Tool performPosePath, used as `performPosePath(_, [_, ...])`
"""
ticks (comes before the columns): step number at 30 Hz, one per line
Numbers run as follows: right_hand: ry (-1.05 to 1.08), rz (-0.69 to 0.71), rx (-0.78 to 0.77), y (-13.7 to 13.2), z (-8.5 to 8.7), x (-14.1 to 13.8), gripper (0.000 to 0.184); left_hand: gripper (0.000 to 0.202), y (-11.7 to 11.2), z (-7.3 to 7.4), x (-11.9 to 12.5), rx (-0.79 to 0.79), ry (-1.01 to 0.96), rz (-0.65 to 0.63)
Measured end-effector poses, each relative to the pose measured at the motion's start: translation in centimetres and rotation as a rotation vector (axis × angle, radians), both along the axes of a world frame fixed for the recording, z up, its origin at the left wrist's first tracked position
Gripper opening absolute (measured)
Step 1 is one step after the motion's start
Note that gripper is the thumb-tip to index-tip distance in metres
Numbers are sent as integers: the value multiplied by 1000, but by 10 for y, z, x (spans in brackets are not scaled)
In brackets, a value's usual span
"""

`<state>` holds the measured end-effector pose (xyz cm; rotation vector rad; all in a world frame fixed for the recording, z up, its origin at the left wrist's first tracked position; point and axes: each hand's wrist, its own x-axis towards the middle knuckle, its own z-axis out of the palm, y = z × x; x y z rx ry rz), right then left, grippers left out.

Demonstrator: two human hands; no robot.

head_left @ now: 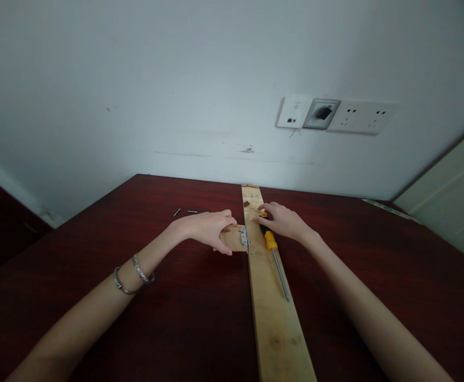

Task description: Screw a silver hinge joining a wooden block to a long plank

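My left hand (206,228) grips a short wooden piece (234,240), thumb on its near edge and fingers over the far side. A small metal hinge (243,236) sits at that piece's right end, where it meets the left edge of a long wooden plank (274,307). My right hand (282,218) is closed around the butt end of a screwdriver (271,240) with a yellow and black handle. The screwdriver's shaft lies along the plank, tip toward me. Part of the handle is hidden by my fingers.
Two small metal screws or pins (177,212) lie on the dark red table (168,318), left of the plank. Behind the table stands a white wall (196,95) with socket plates (363,118) and a black plug (324,112). The plank's far end reaches close to the wall.
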<state>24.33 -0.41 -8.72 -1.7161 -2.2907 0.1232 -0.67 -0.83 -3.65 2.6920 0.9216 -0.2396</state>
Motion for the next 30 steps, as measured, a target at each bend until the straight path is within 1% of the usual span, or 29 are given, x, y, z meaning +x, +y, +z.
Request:
performPosePath(2, [24, 2, 105, -5, 12, -2, 36, 67, 0, 0, 0, 6, -11, -2])
performPosePath(4, [135, 81, 169, -10, 23, -4, 26, 67, 0, -1, 0, 8, -28, -8])
performPosePath(7, [323, 287, 126, -16, 35, -9, 16, 65, 0, -1, 1, 16, -41, -8])
performPosePath(9, [354, 378, 69, -19, 39, -14, 13, 64, -1, -1, 1, 25, -36, -6])
performPosePath(11, [329, 430, 28, -22, 40, -18, 13, 64, -2, -1, 2, 33, -34, -13])
performPosePath(13, [290, 447, 11, -23, 39, -22, 13, 65, -2, -1, 3, 37, -32, -20])
performPosePath(20, [197, 417, 18, -26, 34, -27, 13, 65, -2, 0, 3, 46, -25, -22])
performPosePath(30, [164, 417, 17, -29, 35, -32, 8, 65, -3, 1, 4, 61, -29, -18])
